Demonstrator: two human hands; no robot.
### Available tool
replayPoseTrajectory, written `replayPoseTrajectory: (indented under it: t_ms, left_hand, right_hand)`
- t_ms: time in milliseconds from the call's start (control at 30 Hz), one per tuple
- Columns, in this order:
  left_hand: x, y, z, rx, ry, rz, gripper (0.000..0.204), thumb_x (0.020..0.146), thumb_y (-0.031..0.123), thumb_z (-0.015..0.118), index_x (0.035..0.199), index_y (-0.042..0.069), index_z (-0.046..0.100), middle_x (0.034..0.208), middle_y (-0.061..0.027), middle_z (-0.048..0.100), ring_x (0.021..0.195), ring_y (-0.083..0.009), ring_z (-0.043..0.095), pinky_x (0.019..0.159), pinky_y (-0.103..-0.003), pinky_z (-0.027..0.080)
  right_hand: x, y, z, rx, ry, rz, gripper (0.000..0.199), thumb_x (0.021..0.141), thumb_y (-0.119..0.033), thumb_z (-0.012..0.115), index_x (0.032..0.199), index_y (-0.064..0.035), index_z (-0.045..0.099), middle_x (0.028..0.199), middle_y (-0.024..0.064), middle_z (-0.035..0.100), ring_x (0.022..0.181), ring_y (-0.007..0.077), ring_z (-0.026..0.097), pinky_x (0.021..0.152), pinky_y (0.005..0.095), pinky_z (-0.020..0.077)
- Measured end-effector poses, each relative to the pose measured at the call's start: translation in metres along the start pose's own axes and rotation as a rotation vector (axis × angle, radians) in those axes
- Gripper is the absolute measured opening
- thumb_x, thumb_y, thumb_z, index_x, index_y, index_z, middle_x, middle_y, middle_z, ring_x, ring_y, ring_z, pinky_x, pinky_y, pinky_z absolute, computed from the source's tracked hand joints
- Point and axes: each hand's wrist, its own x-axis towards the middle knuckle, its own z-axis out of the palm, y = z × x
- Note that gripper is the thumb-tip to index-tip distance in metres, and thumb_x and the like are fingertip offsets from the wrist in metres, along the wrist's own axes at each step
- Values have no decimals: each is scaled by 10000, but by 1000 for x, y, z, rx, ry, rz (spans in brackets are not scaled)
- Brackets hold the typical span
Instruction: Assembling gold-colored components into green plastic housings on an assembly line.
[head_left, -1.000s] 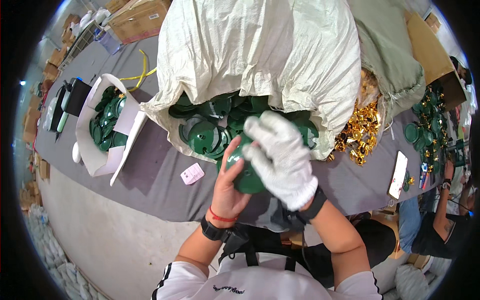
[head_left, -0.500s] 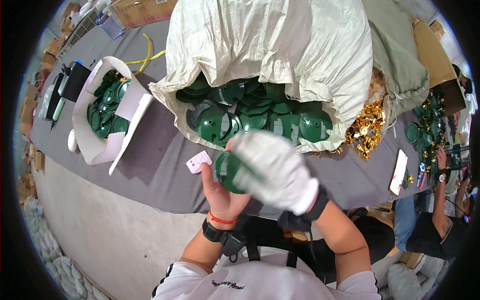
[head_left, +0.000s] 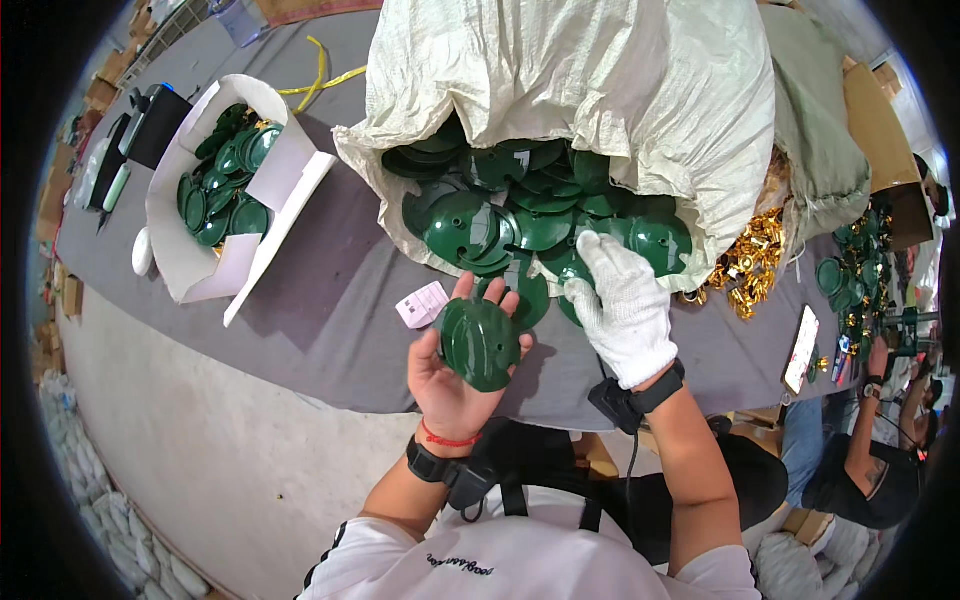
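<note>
My bare left hand (head_left: pixel 462 385), palm up, holds glossy green domed discs (head_left: pixel 480 345), apparently a stack of at least two, with small holes. Its fingers and thumb curl around their edges. My right hand (head_left: pixel 628 310), in a white knitted glove, reaches to the mouth of a white woven sack (head_left: pixel 570 70). The glove's thumb and fingers are apart, touching loose green discs (head_left: pixel 570 265) there. Many more discs lie piled inside the opening (head_left: pixel 460 225), and a few have slid onto the grey cloth.
A white open box (head_left: pixel 170 255) of green discs stands at left. Near my left hand lies a small pink block (head_left: pixel 422 305). Gold-coloured parts (head_left: pixel 750 270) spill beside the sack. A phone (head_left: pixel 801 350) lies at right, where a co-worker's arm (head_left: pixel 868 420) reaches toward more discs.
My gloved right hand has moved off the discs in my left palm and out to the sack's mouth. A few discs now lie lower on the cloth before the opening.
</note>
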Motion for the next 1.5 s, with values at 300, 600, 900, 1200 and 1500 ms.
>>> replayPoseTrajectory:
  t_ms: [300, 600, 900, 1200, 1500]
  left_hand:
    - [-12, -9, 1, 173, 35, 43, 738, 858, 238, 555, 1504, 120, 220, 1451, -113, 395, 1333, -271, 398, 1106, -431, 326]
    - [-20, 15, -9, 165, 109, 291, 663, 890, 410, 560, 1438, 93, 362, 1420, -161, 421, 1298, -324, 422, 984, -491, 428]
    - [-11, -53, 18, 318, 122, 226, 618, 955, 464, 481, 1436, 92, 372, 1414, -149, 440, 1297, -310, 423, 1044, -453, 372]
    - [10, -120, 33, 386, 4, -108, 749, 787, 280, 603, 1453, 101, 312, 1385, -178, 456, 1258, -323, 469, 1011, -514, 423]
    - [-18, -169, 29, 271, -121, -669, 840, 681, 241, 694, 1434, 130, 339, 1393, -178, 421, 1246, -350, 463, 857, -523, 493]
  right_hand:
    - [-3, -83, -23, 520, -128, -163, 612, 843, -200, 684, 1372, -7, 444, 1256, 204, 563, 1143, 375, 558, 973, 412, 472]
    - [23, -70, 12, -28, -218, -36, 710, 711, -431, 713, 1221, 16, 504, 1087, 132, 581, 977, 265, 562, 750, 373, 494]
    - [-20, -17, -20, 375, 242, 20, 284, 881, -259, 586, 1065, -45, 619, 789, 92, 621, 688, 263, 635, 575, 370, 517]
    - [-97, 39, -84, 1252, 130, 594, 316, 843, -212, 699, 1106, -45, 645, 995, 114, 688, 942, 287, 666, 784, 360, 538]
    - [-158, 145, -84, 64, 216, 760, 516, 827, -212, 682, 1263, 1, 509, 937, 153, 638, 816, 259, 645, 684, 387, 536]
